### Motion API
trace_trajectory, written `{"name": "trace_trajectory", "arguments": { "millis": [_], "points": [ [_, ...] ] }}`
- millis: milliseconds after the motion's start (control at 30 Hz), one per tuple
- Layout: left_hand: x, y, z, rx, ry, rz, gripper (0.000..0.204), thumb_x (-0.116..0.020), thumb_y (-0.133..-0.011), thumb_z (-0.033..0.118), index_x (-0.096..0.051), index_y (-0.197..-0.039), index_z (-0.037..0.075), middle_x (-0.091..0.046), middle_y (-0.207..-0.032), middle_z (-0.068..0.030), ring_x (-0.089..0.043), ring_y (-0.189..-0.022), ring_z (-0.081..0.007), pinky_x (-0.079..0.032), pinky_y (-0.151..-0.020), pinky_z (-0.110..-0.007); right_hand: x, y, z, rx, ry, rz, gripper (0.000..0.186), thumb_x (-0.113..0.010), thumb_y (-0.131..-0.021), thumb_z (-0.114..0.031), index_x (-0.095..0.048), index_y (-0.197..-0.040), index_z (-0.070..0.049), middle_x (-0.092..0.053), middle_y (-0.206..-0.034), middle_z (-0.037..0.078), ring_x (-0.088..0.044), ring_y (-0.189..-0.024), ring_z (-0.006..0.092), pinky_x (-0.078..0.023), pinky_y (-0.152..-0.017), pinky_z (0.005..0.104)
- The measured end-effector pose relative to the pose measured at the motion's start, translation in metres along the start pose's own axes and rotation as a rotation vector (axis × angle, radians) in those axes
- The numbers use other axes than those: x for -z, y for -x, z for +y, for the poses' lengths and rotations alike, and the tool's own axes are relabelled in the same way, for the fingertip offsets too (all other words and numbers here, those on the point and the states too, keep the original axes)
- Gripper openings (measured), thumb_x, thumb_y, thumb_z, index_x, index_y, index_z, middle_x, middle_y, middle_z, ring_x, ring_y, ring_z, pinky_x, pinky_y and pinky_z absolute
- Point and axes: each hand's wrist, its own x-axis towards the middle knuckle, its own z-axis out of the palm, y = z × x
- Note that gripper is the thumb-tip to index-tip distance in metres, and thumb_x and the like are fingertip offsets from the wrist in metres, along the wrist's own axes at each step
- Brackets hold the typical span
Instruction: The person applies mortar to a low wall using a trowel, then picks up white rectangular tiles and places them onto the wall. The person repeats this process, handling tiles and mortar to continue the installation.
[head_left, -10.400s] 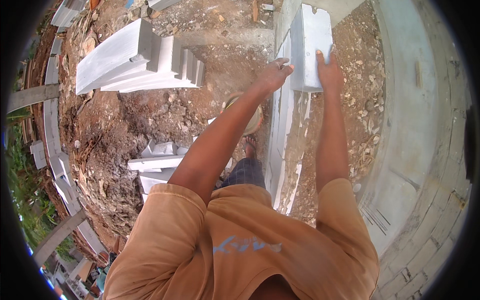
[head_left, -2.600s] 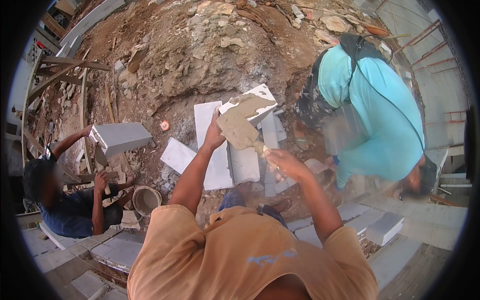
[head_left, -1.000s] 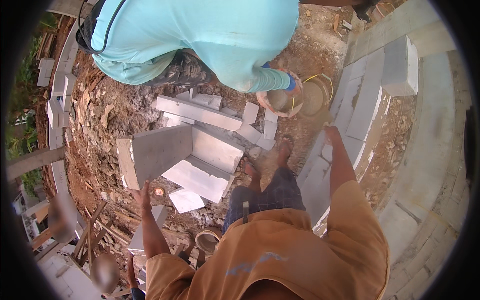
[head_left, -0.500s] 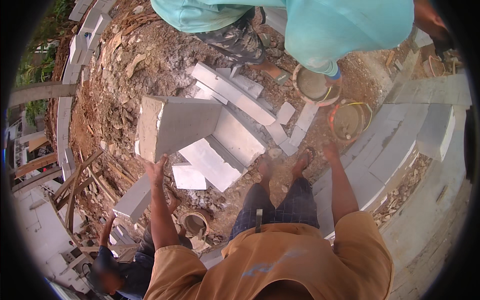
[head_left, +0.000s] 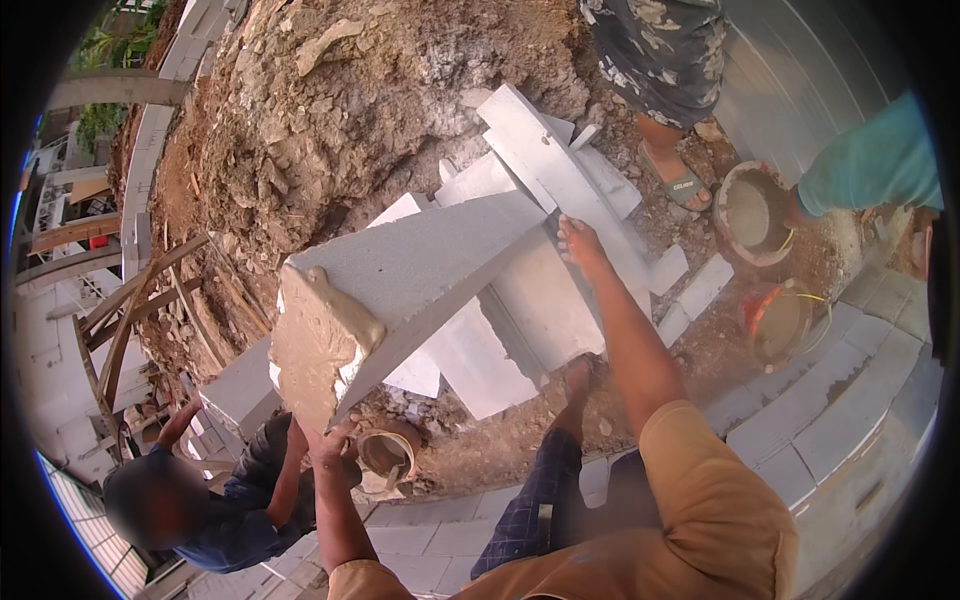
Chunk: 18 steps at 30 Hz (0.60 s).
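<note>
A long pale grey concrete block (head_left: 420, 250) is held up in front of me, its near left end coated with wet mortar (head_left: 318, 345). My left hand (head_left: 332, 447) is closed on the lower corner of that coated end. At the block's far right end, my right hand (head_left: 580, 243) has its fingers curled against the edge. Below the raised block lie other white blocks (head_left: 545, 290) and broken slabs, partly hidden by it.
A co-worker (head_left: 215, 505) at lower left grips another block (head_left: 242, 392). Another person's teal sleeve (head_left: 870, 165) reaches a mortar bucket (head_left: 752, 215); a second bucket (head_left: 780, 328) stands nearer. A tipped clay-coloured pot (head_left: 390, 450) and block courses (head_left: 850, 390) lie close by. Rubble (head_left: 400, 120) rises beyond.
My right hand has moved from beside the buckets to the block's far end. The block has turned, its mortared end now facing me. The teal-clad person has shifted toward the right edge.
</note>
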Motion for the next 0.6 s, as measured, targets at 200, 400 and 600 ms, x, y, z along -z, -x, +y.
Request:
{"name": "trace_trajectory", "arguments": {
  "millis": [200, 400, 600],
  "points": [
    [0.035, 0.004, 0.025, 0.043, -0.016, 0.042, 0.119, -0.092, -0.062, 0.041, -0.028, -0.151, -0.005, -0.050, -0.139, -0.0185, -0.048, -0.127, -0.0267, -0.039, -0.108, -0.042, -0.023, -0.138, 0.060, 0.030, 0.005, 0.143, 0.079, -0.054, -0.094, -0.065, -0.054, -0.137, 0.001, -0.063, -0.117, 0.017, -0.058, -0.109, 0.0337, -0.045, -0.096, 0.0458],
    [0.046, 0.025, 0.020, 0.063, -0.018, 0.101, 0.114, -0.089, -0.065, 0.042, -0.029, -0.151, -0.004, -0.050, -0.139, -0.0181, -0.048, -0.128, -0.0266, -0.038, -0.108, -0.043, -0.053, -0.098, 0.050, 0.075, -0.114, 0.067, 0.072, -0.058, -0.095, -0.057, -0.056, -0.133, 0.004, -0.068, -0.108, 0.018, -0.063, -0.100, 0.0328, -0.047, -0.090, 0.0455],
    [0.024, -0.007, 0.021, 0.062, -0.062, -0.013, 0.109, -0.086, -0.069, 0.042, -0.030, -0.151, -0.003, -0.050, -0.140, -0.0178, -0.048, -0.128, -0.0265, -0.038, -0.109, -0.043, 0.012, -0.021, 0.142, -0.056, -0.262, 0.295, 0.065, -0.058, -0.096, -0.054, -0.060, -0.126, 0.003, -0.066, -0.111, 0.018, -0.062, -0.099, 0.0266, -0.049, -0.085, 0.0411]
  ]
}}
